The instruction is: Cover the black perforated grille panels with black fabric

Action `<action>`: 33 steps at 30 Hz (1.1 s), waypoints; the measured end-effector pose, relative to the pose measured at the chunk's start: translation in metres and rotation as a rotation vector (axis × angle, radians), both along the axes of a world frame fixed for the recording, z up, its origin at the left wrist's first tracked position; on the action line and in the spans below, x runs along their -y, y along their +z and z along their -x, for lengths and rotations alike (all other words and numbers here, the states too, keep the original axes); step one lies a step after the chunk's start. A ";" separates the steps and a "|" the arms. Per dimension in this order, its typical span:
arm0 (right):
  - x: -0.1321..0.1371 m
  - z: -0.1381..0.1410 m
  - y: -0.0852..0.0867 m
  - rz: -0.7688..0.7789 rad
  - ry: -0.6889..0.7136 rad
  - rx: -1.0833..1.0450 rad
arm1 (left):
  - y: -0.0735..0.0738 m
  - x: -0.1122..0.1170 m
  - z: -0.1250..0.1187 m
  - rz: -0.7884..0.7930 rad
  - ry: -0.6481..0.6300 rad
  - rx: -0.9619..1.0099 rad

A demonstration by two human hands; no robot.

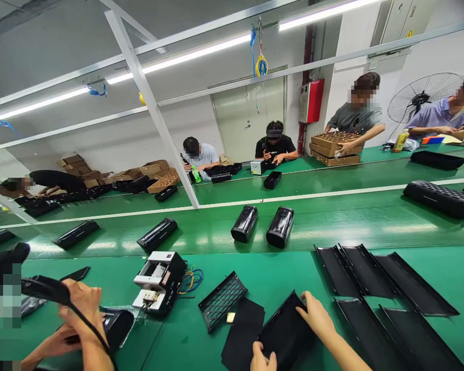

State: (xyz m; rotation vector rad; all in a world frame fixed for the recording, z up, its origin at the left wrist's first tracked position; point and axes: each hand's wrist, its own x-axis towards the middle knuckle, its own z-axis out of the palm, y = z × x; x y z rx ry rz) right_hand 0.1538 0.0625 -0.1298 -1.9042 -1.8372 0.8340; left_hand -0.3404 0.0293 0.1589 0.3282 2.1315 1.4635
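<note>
A curved black plastic panel [288, 330] is held up at a tilt between my two hands, its hollow side towards me. At its lower left corner my left hand [263, 359] pinches the edge, partly cut off by the bottom of the picture. My right hand [317, 315] grips the upper right edge, thumb and fingers closed on it. Left of the panel lie a flat black sheet [244, 330] and a black perforated grille [223, 300], with a small pale piece [230, 318] beside them. To the right, several similar curved panels [410, 283] lie on the green bench.
A small white-and-black machine [160, 283] with wires stands left of centre. At the far left, a co-worker's hands [83, 304] work with a corded tool on a black housing. Black speaker-like housings [244, 224] sit on the green conveyor [201, 232]. Other people work opposite.
</note>
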 end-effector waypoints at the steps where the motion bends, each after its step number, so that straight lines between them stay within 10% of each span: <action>1: -0.001 -0.001 0.000 0.008 -0.008 -0.015 | 0.000 -0.001 -0.001 -0.018 0.104 0.007; 5: -0.007 -0.006 0.000 0.046 -0.032 -0.083 | 0.000 0.002 -0.008 -0.058 0.218 0.011; 14: -0.003 -0.018 0.027 0.104 -0.011 -0.333 | 0.009 0.014 -0.011 -0.204 -0.533 -0.022; 23: 0.024 -0.024 0.073 0.131 0.088 -0.689 | 0.000 0.000 -0.068 -0.313 -0.721 0.122; 33: 0.025 -0.024 0.076 0.089 -0.013 -0.762 | -0.146 0.041 -0.236 -0.040 -0.919 0.242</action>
